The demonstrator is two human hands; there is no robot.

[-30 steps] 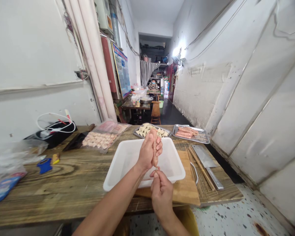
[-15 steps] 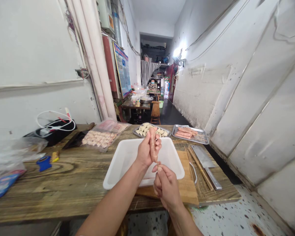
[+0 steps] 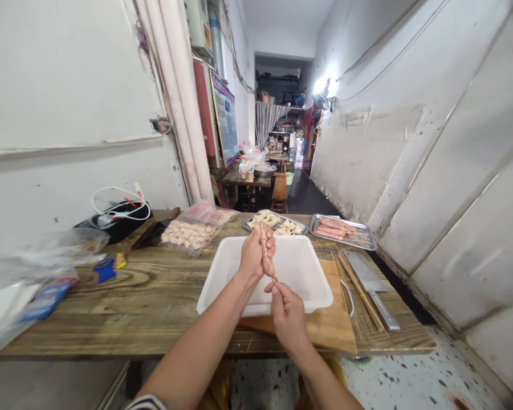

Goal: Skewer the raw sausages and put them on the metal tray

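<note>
Over a white plastic tub [image 3: 222, 256], my left hand [image 3: 252, 253] is wrapped round a pink sausage [image 3: 265, 250] held nearly upright. A thin wooden skewer [image 3: 274, 279] comes out of its lower end. Thumb and fingers of my right hand [image 3: 287, 310] pinch that skewer just below the sausage. Part of the sausage is hidden by my left fingers. Beneath the tub lies a wooden cutting board [image 3: 329, 330].
To the right are loose skewers [image 3: 361, 296], a cleaver [image 3: 374, 285] and a metal tray [image 3: 370, 242] of skewered sausages. Behind the tub stands a tray of pale triangular pieces [image 3: 286, 226]. A bag of pale meat pieces [image 3: 183, 233] and a blue tape dispenser [image 3: 105, 270] lie left. A person sits far back.
The camera view has shifted, so the table and tub appear farther right. Both hands keep their hold on the sausage and skewer; the left fingers are wrapped more closely round the sausage.
</note>
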